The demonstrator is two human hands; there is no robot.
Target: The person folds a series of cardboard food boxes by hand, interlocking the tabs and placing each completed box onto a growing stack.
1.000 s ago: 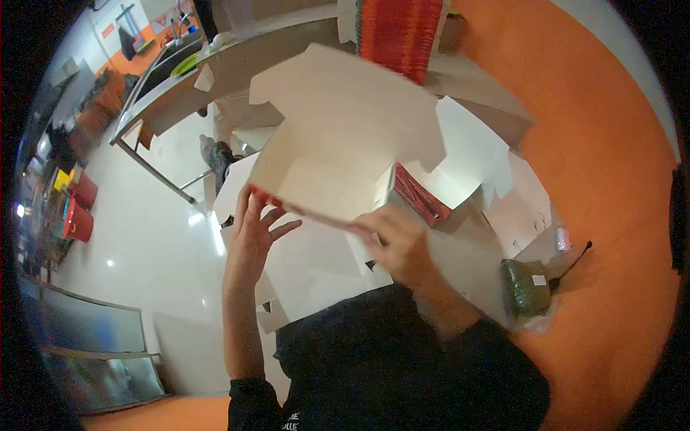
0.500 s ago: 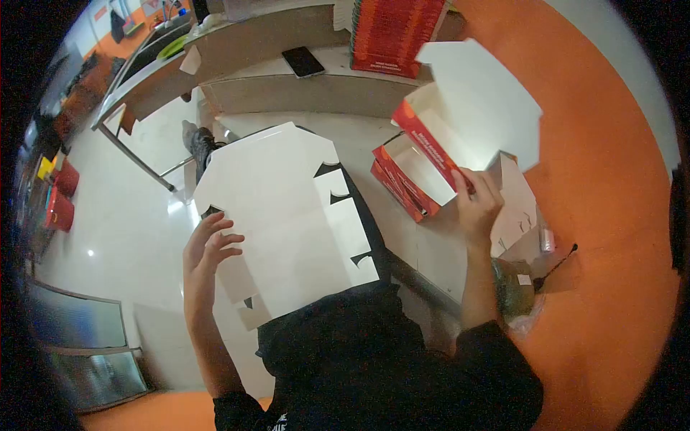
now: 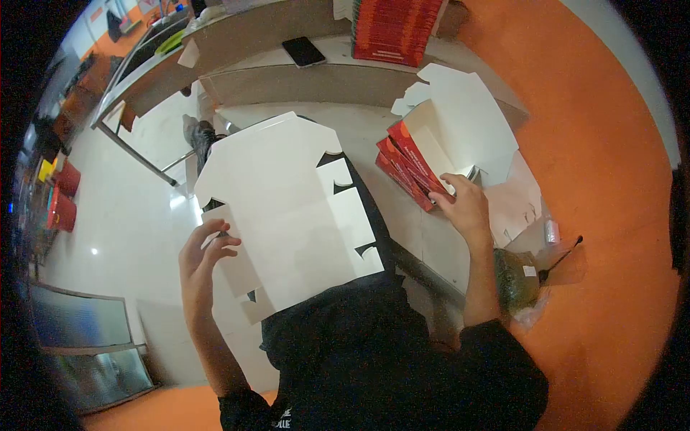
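Observation:
Across my lap lies a flat, unfolded white cardboard box blank (image 3: 287,215) with notched side flaps. My left hand (image 3: 203,262) hovers at its left edge, fingers apart and loosely bent, holding nothing. Off to the right, my right hand (image 3: 466,208) pinches the near corner of a folded red and white cardboard box (image 3: 438,140), whose white lid stands open. This box sits in or on another red box (image 3: 402,176), which shows partly beneath it. Where the two boxes meet is hidden.
A tall stack of red flat cartons (image 3: 395,32) and a black phone (image 3: 304,52) rest on the ledge ahead. Right of my hand are a white cardboard piece (image 3: 517,201) and a clear bag with dark green contents (image 3: 517,276). A metal-legged table (image 3: 136,154) stands left.
My right hand has moved left and slightly down with the open-lidded box, which now sits lower over the other red box. My left hand stays nearly in place.

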